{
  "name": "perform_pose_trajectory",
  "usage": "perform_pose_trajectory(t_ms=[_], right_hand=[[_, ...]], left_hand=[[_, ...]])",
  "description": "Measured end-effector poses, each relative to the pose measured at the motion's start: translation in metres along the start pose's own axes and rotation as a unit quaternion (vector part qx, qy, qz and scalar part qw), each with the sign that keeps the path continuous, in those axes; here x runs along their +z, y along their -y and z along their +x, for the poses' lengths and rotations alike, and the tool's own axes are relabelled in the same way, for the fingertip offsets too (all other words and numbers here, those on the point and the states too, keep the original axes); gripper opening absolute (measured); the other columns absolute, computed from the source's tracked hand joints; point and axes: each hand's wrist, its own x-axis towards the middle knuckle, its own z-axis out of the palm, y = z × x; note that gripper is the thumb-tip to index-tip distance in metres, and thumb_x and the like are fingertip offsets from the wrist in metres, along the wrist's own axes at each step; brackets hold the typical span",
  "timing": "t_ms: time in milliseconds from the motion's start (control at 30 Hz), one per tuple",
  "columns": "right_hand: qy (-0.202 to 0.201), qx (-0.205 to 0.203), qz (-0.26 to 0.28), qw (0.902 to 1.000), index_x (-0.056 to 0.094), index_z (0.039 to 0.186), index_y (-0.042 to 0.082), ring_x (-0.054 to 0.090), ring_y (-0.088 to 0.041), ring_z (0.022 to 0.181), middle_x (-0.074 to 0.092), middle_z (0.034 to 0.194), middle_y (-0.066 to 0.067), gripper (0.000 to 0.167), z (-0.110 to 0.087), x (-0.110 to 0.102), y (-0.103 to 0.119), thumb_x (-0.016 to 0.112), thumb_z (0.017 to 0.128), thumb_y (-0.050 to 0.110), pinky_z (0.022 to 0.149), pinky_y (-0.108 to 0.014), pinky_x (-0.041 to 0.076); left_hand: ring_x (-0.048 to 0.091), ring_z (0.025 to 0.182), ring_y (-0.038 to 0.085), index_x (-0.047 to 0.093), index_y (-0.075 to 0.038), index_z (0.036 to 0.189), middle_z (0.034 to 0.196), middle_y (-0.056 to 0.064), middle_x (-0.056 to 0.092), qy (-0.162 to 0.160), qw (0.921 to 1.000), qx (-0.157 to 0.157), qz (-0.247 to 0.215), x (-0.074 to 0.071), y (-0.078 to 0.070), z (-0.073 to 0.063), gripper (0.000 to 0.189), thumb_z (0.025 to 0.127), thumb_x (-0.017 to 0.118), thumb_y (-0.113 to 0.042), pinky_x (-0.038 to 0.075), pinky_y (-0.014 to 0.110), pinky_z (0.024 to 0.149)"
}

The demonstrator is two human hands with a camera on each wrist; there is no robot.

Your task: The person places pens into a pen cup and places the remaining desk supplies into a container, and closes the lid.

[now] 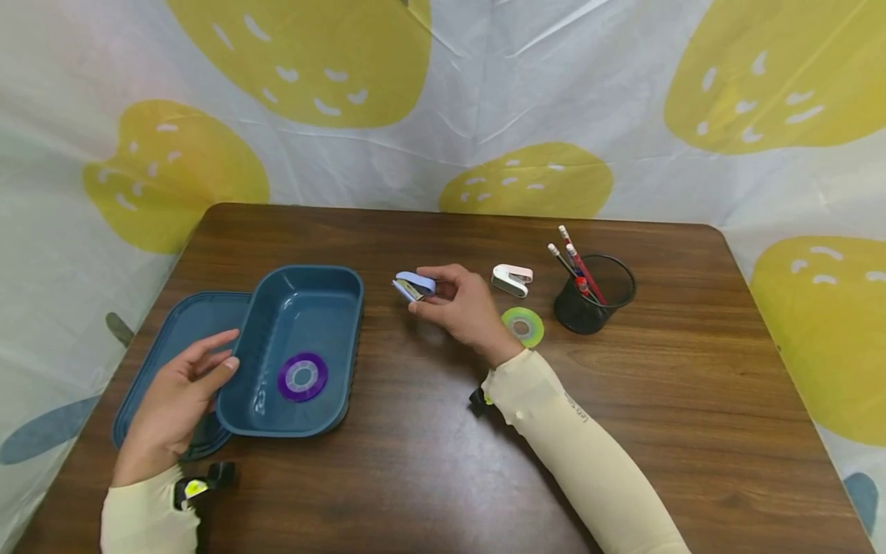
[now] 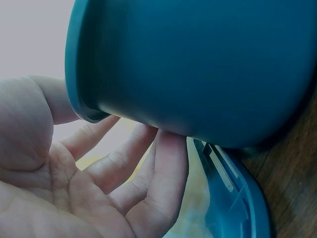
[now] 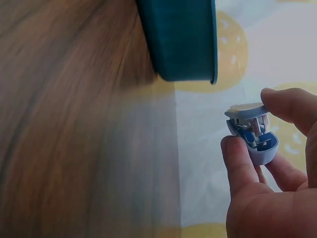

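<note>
In the head view my right hand [image 1: 464,308] holds a small light-blue stapler [image 1: 416,285] above the table, to the right of a blue plastic container [image 1: 351,338]. The right wrist view shows the stapler [image 3: 251,131] pinched between thumb and fingers, its metal parts visible. My left hand [image 1: 176,396] grips the container's left side. In the left wrist view its thumb reaches over the rim and its fingers [image 2: 168,173] bear on the outer wall [image 2: 198,74]. Inside the container lies a purple tape roll [image 1: 281,382].
A blue lid [image 1: 162,350] lies partly under the container. Right of my right hand are a white-and-pink stapler [image 1: 511,281], a green tape roll [image 1: 509,322] and a black mesh cup [image 1: 580,314] with several pencils [image 1: 588,275]. A patterned curtain [image 1: 477,92] hangs behind the wooden table [image 1: 692,385].
</note>
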Motion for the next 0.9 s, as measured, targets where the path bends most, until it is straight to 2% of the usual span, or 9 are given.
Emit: perform_pose_trajectory(t_ms=[100, 367, 500, 700, 900], right_hand=[[0.007, -0.005, -0.001, 1.0, 0.07, 0.132, -0.001, 0.075, -0.032, 0.111, 0.066, 0.129, -0.02, 0.052, -0.001, 0.005, 0.005, 0.087, 0.083, 0.002, 0.09, -0.025, 0.061], [0.028, 0.011, 0.022, 0.9993, 0.069, 0.134, -0.002, 0.075, -0.027, 0.108, 0.071, 0.129, -0.022, 0.051, -0.004, 0.018, 0.013, 0.084, 0.086, 0.001, 0.093, -0.026, 0.06], [0.038, 0.014, 0.032, 0.9987, 0.069, 0.134, -0.003, 0.074, -0.024, 0.103, 0.071, 0.129, -0.022, 0.051, -0.005, 0.026, 0.014, 0.085, 0.085, 0.0, 0.09, -0.024, 0.061], [0.047, -0.016, 0.043, 0.9978, 0.071, 0.128, -0.005, 0.074, -0.021, 0.101, 0.065, 0.127, -0.021, 0.047, -0.005, 0.039, 0.017, 0.086, 0.083, -0.004, 0.092, -0.027, 0.061], [0.067, -0.031, 0.024, 0.997, 0.072, 0.126, -0.004, 0.076, -0.024, 0.106, 0.065, 0.126, -0.019, 0.044, -0.004, 0.049, 0.025, 0.085, 0.084, -0.002, 0.092, -0.027, 0.061]], left_hand=[[0.055, 0.101, 0.008, 0.045, -0.025, 0.162, 0.151, 0.015, 0.055, 0.003, 1.0, -0.001, 0.003, 0.0, 0.0, -0.001, 0.059, 0.108, 0.058, -0.044, 0.049, 0.03, 0.07], [0.054, 0.098, 0.011, 0.046, -0.025, 0.161, 0.153, 0.019, 0.055, -0.011, 0.9999, -0.005, 0.001, 0.002, 0.0, 0.0, 0.057, 0.109, 0.058, -0.042, 0.05, 0.028, 0.067], [0.054, 0.095, 0.011, 0.046, -0.024, 0.161, 0.151, 0.018, 0.056, -0.012, 0.9999, -0.003, 0.002, 0.002, 0.001, 0.0, 0.056, 0.109, 0.058, -0.041, 0.05, 0.028, 0.066], [0.055, 0.096, 0.01, 0.046, -0.025, 0.161, 0.148, 0.014, 0.058, -0.012, 0.9999, 0.0, 0.005, 0.002, 0.001, 0.001, 0.056, 0.108, 0.058, -0.043, 0.049, 0.029, 0.066], [0.055, 0.09, 0.01, 0.047, -0.024, 0.16, 0.141, 0.008, 0.06, -0.013, 0.9999, 0.007, 0.0, 0.002, 0.001, 0.0, 0.056, 0.108, 0.059, -0.04, 0.049, 0.028, 0.064]])
